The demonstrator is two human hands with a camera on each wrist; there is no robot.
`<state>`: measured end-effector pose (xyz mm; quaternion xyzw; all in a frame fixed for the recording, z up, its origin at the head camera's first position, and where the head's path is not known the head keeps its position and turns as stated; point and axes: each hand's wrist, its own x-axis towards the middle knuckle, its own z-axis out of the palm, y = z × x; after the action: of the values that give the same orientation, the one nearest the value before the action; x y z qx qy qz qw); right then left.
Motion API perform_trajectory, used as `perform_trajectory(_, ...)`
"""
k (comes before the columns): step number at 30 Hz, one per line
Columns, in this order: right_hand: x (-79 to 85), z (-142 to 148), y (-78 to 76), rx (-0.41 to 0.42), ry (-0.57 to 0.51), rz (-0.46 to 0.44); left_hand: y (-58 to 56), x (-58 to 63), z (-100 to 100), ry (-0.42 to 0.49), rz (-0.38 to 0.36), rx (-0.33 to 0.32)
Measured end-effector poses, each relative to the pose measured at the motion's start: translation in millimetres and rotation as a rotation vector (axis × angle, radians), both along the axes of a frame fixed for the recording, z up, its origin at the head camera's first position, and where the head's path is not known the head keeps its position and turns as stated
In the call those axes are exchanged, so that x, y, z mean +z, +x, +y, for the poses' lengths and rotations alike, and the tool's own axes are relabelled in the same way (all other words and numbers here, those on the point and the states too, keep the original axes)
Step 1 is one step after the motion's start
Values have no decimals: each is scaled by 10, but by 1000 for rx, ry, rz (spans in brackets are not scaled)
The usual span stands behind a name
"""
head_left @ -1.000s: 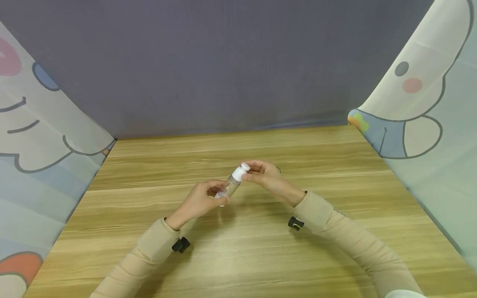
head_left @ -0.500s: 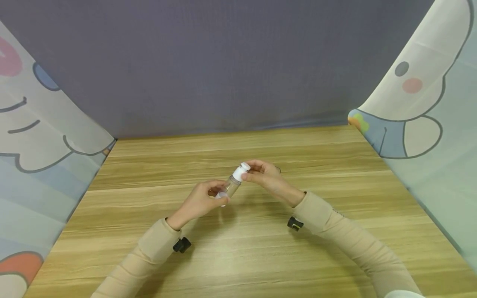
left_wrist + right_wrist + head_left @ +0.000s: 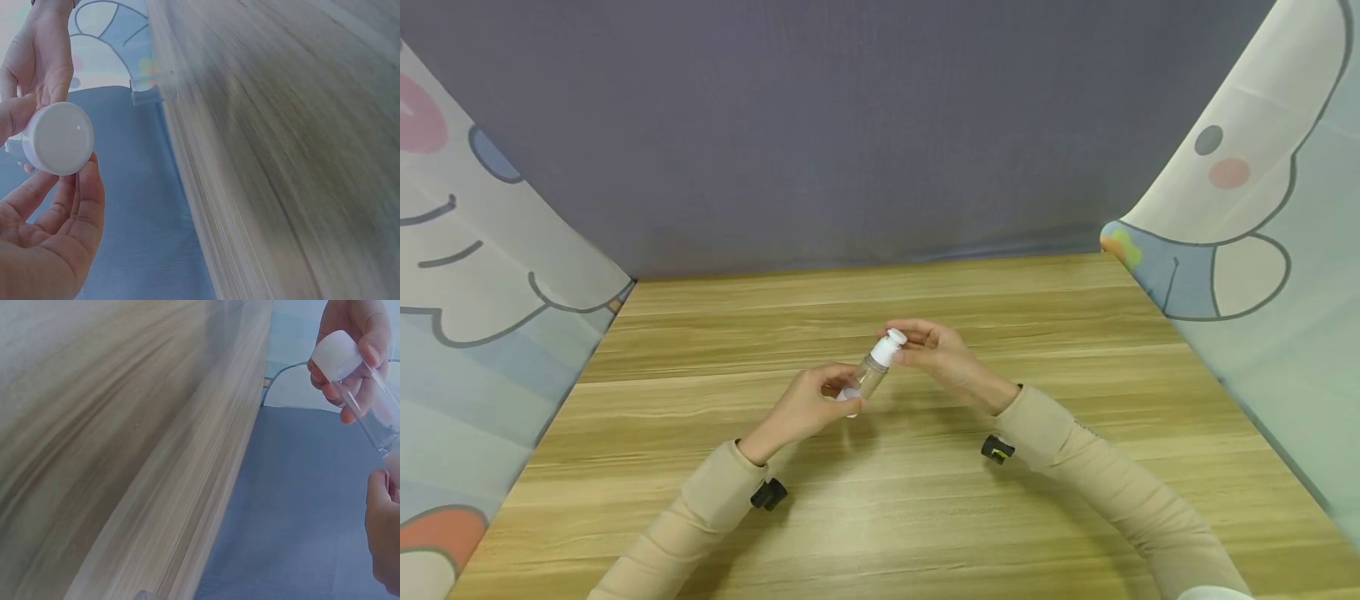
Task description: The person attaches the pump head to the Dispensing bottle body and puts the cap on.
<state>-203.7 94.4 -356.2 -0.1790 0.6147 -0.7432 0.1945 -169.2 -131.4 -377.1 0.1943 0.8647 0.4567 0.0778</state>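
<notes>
A small clear bottle (image 3: 871, 377) with a white collar and pump top (image 3: 887, 346) is tilted above the table, its top toward the upper right. My left hand (image 3: 805, 404) grips its lower end between thumb and fingers. In the left wrist view that end is a round white base (image 3: 62, 139) facing the camera. My right hand (image 3: 943, 360) pinches the white collar with the thumb in front and fingers behind. Through the clear wall in the right wrist view, no liquid can be made out. The pump part there is mostly hidden by my right hand (image 3: 384, 531).
Below the hands lies a wood-grain table (image 3: 880, 508). A dark grey-blue curtain (image 3: 865, 133) rises behind its far edge. Cartoon-printed cloths hang at the left (image 3: 482, 275) and right (image 3: 1232, 258). Small black devices (image 3: 768, 494) are at both wrists.
Both hands and the bottle have shifted very slightly to the right. The grips look the same.
</notes>
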Motion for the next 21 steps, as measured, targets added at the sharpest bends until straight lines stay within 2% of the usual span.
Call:
perform_trajectory(12, -23, 20, -9, 3, 40, -42, -9, -53, -5, -8, 13, -6)
perform_trajectory(21, -40, 14, -6, -11, 38, -32, -3, -26, 12, -28, 12, 4)
